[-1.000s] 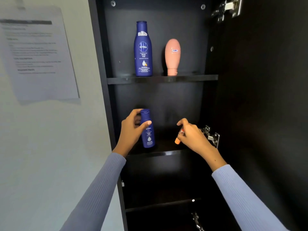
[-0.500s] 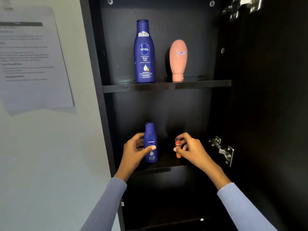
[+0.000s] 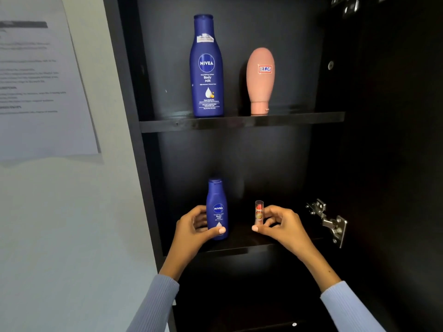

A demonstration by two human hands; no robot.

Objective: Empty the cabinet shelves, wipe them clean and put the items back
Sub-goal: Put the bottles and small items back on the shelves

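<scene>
Sleeves: pale blue ribbed sleeves (image 3: 155, 305) cover both forearms, which rise from the bottom edge towards the lower shelf.
Left hand: the left hand (image 3: 191, 230) curls round the small blue Nivea bottle (image 3: 217, 208), thumb across its front near the base, fingers behind it.
Right hand: the right hand (image 3: 280, 226) pinches the lip balm tube (image 3: 259, 213) near its base between thumb and fingertips.
Hands, relation: the two are apart, each clamped on its own item, with a bare stretch of shelf between them.
Small bottle: upright, its base on the lower shelf (image 3: 242, 248).
Lip balm tube: upright with a clear cap and red tip, just right of the small bottle, at the shelf surface; contact with the shelf cannot be told.
Hinge: a metal hinge (image 3: 328, 221) sits right of the right hand, on the dark cabinet side.
Upper shelf: the upper shelf (image 3: 239, 122), above both hands, carries a tall blue Nivea bottle (image 3: 207, 65) and, to its right, a pink tube (image 3: 260, 80) standing on its cap, labelled "17AC"; the two are near but apart.
Wall: a printed paper sheet (image 3: 40, 85) hangs on the pale wall, left of and above the left hand.
</scene>
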